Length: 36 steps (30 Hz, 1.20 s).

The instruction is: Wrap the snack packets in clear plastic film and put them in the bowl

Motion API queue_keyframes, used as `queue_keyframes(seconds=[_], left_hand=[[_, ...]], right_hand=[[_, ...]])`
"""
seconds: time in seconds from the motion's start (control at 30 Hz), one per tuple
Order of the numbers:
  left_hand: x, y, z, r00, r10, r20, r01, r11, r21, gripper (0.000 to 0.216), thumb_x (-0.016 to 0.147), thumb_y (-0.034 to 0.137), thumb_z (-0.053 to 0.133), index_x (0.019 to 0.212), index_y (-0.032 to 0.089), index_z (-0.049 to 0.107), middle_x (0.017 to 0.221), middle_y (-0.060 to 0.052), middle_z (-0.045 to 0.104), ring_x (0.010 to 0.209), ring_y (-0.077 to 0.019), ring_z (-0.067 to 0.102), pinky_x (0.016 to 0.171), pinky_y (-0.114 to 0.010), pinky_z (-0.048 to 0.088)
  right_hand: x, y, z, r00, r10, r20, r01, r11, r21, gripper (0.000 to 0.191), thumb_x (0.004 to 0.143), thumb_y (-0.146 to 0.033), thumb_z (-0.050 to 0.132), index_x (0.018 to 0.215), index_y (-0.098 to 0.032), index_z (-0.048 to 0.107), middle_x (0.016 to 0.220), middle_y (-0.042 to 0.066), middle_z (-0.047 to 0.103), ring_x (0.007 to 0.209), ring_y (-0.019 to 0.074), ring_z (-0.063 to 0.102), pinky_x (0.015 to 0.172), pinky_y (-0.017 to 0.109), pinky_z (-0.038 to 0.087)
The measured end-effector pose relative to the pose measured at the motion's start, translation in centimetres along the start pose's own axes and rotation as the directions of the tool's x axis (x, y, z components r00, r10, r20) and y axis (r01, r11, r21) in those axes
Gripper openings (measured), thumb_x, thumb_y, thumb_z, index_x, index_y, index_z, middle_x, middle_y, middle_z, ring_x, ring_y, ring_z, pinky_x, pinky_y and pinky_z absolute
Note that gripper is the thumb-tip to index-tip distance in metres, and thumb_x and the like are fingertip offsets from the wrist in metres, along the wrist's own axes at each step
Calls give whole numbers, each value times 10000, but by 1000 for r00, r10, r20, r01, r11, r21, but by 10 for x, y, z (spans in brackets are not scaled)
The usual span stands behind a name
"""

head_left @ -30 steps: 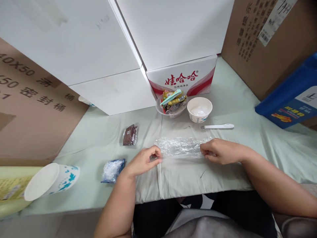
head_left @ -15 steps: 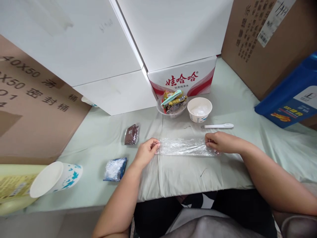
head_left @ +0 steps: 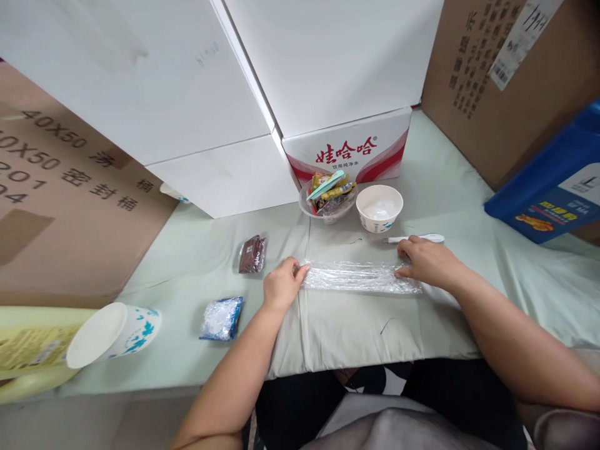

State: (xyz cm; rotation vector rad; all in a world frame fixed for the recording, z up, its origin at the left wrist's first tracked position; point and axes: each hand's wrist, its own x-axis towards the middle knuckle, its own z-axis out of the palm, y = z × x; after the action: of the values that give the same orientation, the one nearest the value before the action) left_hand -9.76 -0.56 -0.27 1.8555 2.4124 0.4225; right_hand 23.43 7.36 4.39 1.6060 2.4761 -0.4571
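A strip of clear, crinkled plastic wrap (head_left: 354, 277) lies stretched sideways on the cloth in front of me. At its left end my left hand (head_left: 284, 282) is closed, thumb and curled fingers pinching the edge. My right hand (head_left: 425, 264) is at the right end, with thumb and fingers apart; the thumb touches the film. Just behind those fingers lies a white utility knife (head_left: 431, 238), partly covered by the hand. Left of the wrap are a brown folded item in clear film (head_left: 252, 254) and a blue-and-white packet in clear film (head_left: 222, 319).
Behind the wrap stand a clear plastic bowl (head_left: 307, 209) of small packets and a paper bowl (head_left: 380, 224) with clear plastic inside. A paper cup (head_left: 140, 328) lies tipped at left. Cartons (head_left: 347, 153) and a blue container (head_left: 534, 215) border the green cloth (head_left: 332, 337).
My right hand has shifted slightly right and away from me, and its fingers have spread from a pinch. The left hand has turned a little. The wrap lies flatter.
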Motion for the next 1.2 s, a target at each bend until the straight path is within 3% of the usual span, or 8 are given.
queue_keyframes(seconds=[0.2,0.43,0.53,0.67,0.83,0.97,1.07,1.2], left_hand=[[-8,0,-16,974,88,-210,-103,993,-60,185,892,266,513,1011,178,624,895,-75,654,807,-215,628,710,-309,464],[-39,42,-22,766,611,201,-596,792,-135,375,932,296,519,1303,253,552,1292,-99,564,1136,-271,512,953,-449,475],[-38,56,-18,727,624,288,-626,774,-97,400,955,328,488,1352,285,516,1411,-97,488,1260,-315,434,1012,-534,419],[-35,69,-8,600,719,351,-722,676,-152,432,974,300,455,1406,288,456,1511,-77,409,1418,-307,302,1122,-577,271],[-37,76,9,392,858,332,-841,481,-250,494,973,351,429,1460,297,368,1557,-55,344,1478,-267,191,1182,-582,66],[-39,73,17,299,907,298,-876,384,-290,579,924,415,474,1471,271,352,1553,-60,350,1471,-281,207,1199,-528,80],[-41,72,18,322,889,327,-868,415,-274,563,904,446,494,1414,212,450,1429,-118,506,1364,-320,396,1168,-503,202],[-44,74,19,351,861,368,-855,455,-248,565,910,476,478,1385,171,486,1294,-140,613,1260,-325,497,1137,-514,233]], right_hand=[[4,3,2,992,-75,104,65,994,91,131,775,-328,641,818,-208,610,880,51,684,798,215,608,583,275,335],[-6,3,-6,934,-345,98,276,866,418,258,761,-225,594,1015,-182,606,715,-5,640,610,136,547,544,240,358],[-13,1,-7,774,-587,239,303,674,673,506,797,-238,596,1294,-179,518,673,-39,639,570,121,579,547,222,417],[-21,-7,-7,463,-795,393,174,516,838,345,845,-351,625,1115,-139,663,766,31,711,698,152,684,659,251,514],[-18,-12,-3,208,-926,316,-4,322,947,726,740,-555,741,1290,-119,556,1188,177,669,1020,256,685,808,312,539],[-6,-16,10,429,-894,131,-114,91,989,854,729,-630,713,1371,-127,460,1281,211,605,1063,278,669,755,301,557],[3,-20,23,650,-756,82,-171,-40,984,680,819,-568,662,1334,-164,480,1400,213,512,1060,246,668,748,297,565],[11,-27,33,789,-595,154,-268,-107,957,650,826,-528,676,1327,-177,459,1436,215,472,1071,246,660,792,346,570]])
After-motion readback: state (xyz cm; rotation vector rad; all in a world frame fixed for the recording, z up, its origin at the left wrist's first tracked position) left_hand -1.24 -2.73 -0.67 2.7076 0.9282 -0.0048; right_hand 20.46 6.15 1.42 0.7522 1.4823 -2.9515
